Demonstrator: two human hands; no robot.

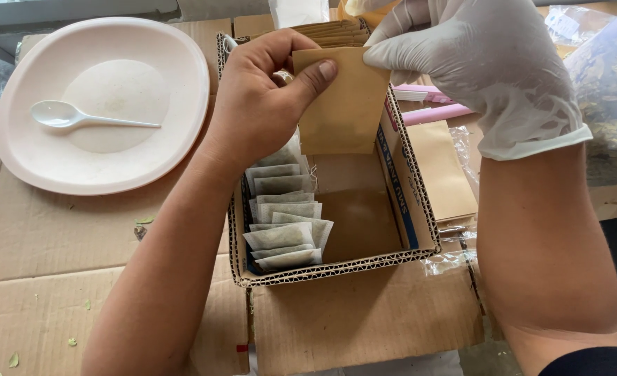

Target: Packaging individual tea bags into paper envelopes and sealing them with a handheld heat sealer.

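Note:
My bare left hand (263, 97) pinches the left top edge of a small brown paper envelope (346, 104). My right hand (482, 66), in a white glove, grips the envelope's top right corner. Both hold it upright over an open cardboard box (336, 268). Several white filter tea bags (284, 223) stand in a row along the box's left side. More brown envelopes (333, 31) are stacked at the box's far end.
A pale pink plate (183, 63) with a white plastic spoon (68, 115) lies at the left on flattened cardboard (43, 278). Another brown envelope (441, 170) and pink sticks (434, 111) lie right of the box. A clear bag of dried leaves (611, 90) is at far right.

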